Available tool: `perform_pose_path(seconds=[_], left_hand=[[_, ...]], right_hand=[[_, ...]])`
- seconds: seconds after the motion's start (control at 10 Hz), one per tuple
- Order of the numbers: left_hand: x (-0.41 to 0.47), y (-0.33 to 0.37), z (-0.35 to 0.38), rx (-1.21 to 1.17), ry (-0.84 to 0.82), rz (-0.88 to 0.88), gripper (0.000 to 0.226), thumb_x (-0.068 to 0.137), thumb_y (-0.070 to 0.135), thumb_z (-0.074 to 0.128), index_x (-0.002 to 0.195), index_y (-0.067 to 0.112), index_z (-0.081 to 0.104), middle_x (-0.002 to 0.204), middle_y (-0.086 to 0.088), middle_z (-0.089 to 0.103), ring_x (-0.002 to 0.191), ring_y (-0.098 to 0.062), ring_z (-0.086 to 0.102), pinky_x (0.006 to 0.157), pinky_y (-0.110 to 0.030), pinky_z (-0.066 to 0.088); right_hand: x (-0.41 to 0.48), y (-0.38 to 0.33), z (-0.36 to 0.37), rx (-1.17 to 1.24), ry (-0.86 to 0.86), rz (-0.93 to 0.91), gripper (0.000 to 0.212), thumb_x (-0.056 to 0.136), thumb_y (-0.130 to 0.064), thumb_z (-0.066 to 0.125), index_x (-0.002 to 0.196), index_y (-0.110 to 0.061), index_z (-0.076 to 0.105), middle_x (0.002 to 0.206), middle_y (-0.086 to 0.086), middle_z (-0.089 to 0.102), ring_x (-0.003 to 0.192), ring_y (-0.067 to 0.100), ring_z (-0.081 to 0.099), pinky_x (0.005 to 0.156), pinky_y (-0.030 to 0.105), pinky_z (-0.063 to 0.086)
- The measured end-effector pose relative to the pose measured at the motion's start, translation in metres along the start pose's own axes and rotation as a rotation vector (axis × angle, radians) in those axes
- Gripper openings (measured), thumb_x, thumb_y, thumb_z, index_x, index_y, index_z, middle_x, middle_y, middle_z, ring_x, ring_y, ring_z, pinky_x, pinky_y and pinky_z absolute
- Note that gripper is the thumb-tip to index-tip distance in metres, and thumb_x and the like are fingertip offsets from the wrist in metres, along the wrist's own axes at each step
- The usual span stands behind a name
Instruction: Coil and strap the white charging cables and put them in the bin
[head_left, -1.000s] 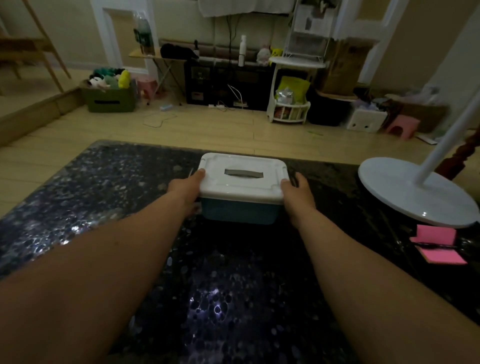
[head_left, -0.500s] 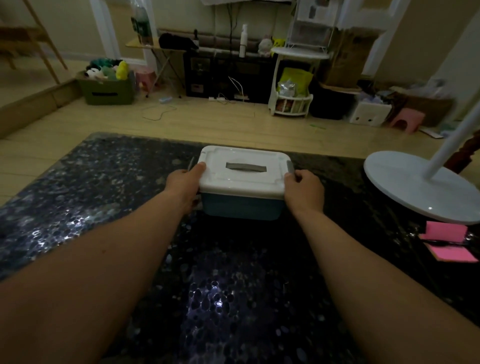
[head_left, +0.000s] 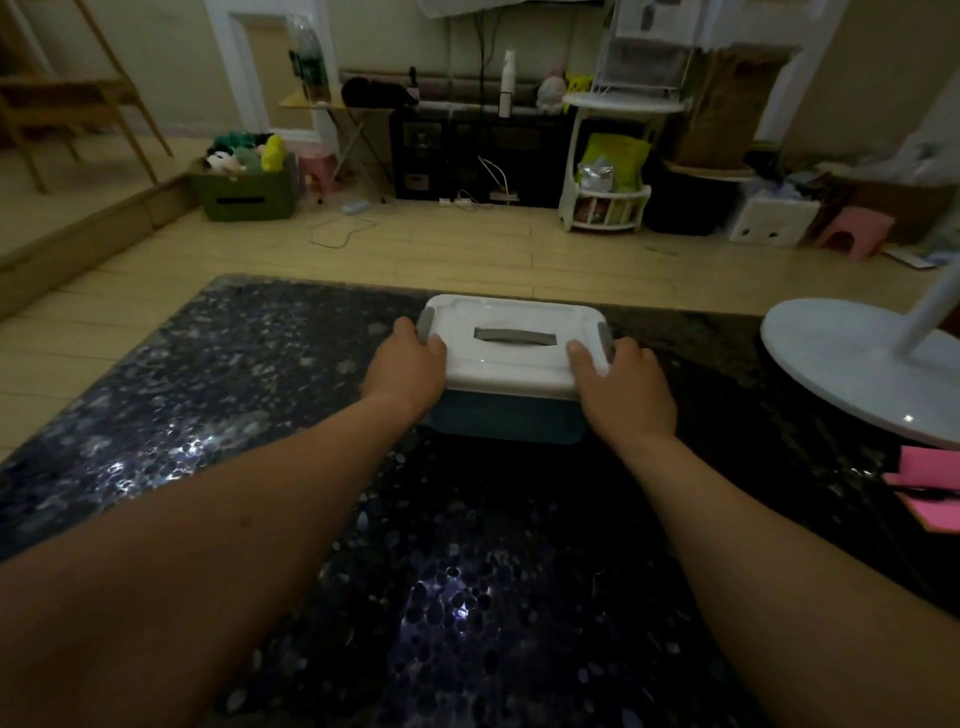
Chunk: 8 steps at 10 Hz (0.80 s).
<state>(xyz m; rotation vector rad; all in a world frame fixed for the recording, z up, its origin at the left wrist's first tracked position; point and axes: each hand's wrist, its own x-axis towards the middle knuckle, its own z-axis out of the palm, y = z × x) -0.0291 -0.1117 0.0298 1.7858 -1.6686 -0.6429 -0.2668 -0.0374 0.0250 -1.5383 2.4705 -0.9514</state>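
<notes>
1. On the left, a bare forearm stretches forward over the dark, speckled, glossy table top (head_left: 249, 395). The left hand (head_left: 410, 369) grips the left end of the white plastic lid (head_left: 514, 366), thumb on top and fingers curled by the grey latch (head_left: 426, 325).
2. At the table's far middle stands the blue plastic bin (head_left: 509, 421), the lid closed on it and a flat grey handle (head_left: 514, 338) lying in the lid.
3. Just right, the right hand (head_left: 626, 387) mirrors that pose: thumb on the lid, fingers wrapped round the right end.
4. Further right sit a round white stand base (head_left: 841, 374) and pink paper notes (head_left: 930, 467).
</notes>
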Motion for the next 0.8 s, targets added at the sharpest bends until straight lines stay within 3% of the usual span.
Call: perform_pose_path(seconds=[0.2, 0.3, 0.4, 0.5, 0.6, 0.8], left_hand=[[0.021, 0.01, 0.0, -0.012, -0.027, -0.005, 0.034, 0.11, 0.031, 0.041, 0.129, 0.003, 0.047, 0.126, -0.023, 0.059, 0.098, -0.033, 0.057, 0.077, -0.041, 0.042], [0.033, 0.016, 0.006, -0.029, -0.021, -0.035, 0.038, 0.111, 0.029, 0.039, 0.137, 0.003, 0.043, 0.135, -0.024, 0.056, 0.11, -0.037, 0.058, 0.08, -0.041, 0.041], [0.037, 0.015, 0.012, -0.017, -0.019, -0.039, 0.036, 0.111, 0.029, 0.037, 0.136, 0.003, 0.042, 0.134, -0.024, 0.056, 0.105, -0.035, 0.056, 0.079, -0.042, 0.04], [0.039, 0.016, 0.011, 0.008, -0.034, -0.059, 0.037, 0.112, 0.03, 0.036, 0.138, 0.003, 0.04, 0.137, -0.025, 0.053, 0.113, -0.04, 0.058, 0.079, -0.043, 0.041], [0.038, 0.017, 0.01, 0.025, -0.052, -0.058, 0.04, 0.112, 0.03, 0.035, 0.139, 0.001, 0.039, 0.14, -0.026, 0.051, 0.122, -0.044, 0.056, 0.09, -0.051, 0.047], [0.038, 0.019, -0.002, 0.068, -0.163, -0.135, 0.072, 0.11, 0.055, 0.029, 0.161, 0.004, 0.025, 0.159, -0.024, 0.041, 0.14, -0.043, 0.046, 0.11, -0.05, 0.04]], right_hand=[[0.019, -0.012, 0.005, 0.109, -0.105, 0.065, 0.056, 0.106, -0.049, 0.043, 0.147, -0.012, 0.038, 0.145, 0.017, 0.044, 0.117, 0.037, 0.057, 0.084, 0.038, 0.04], [0.034, -0.016, 0.01, 0.135, -0.136, 0.081, 0.048, 0.11, -0.042, 0.038, 0.147, -0.013, 0.036, 0.147, 0.018, 0.042, 0.118, 0.038, 0.056, 0.085, 0.038, 0.038], [0.037, -0.015, 0.013, 0.132, -0.135, 0.099, 0.044, 0.111, -0.039, 0.036, 0.147, -0.013, 0.035, 0.146, 0.018, 0.043, 0.118, 0.038, 0.056, 0.085, 0.037, 0.037], [0.04, -0.015, 0.013, 0.132, -0.148, 0.115, 0.045, 0.111, -0.04, 0.036, 0.146, -0.013, 0.035, 0.146, 0.019, 0.043, 0.118, 0.038, 0.056, 0.085, 0.038, 0.038], [0.043, -0.015, 0.014, 0.163, -0.185, 0.131, 0.047, 0.11, -0.04, 0.036, 0.148, -0.013, 0.032, 0.147, 0.02, 0.045, 0.12, 0.038, 0.056, 0.086, 0.038, 0.039], [0.042, -0.022, -0.003, 0.209, -0.318, 0.207, 0.067, 0.108, -0.054, 0.042, 0.16, -0.016, 0.023, 0.153, 0.017, 0.048, 0.129, 0.037, 0.056, 0.088, 0.038, 0.043]])
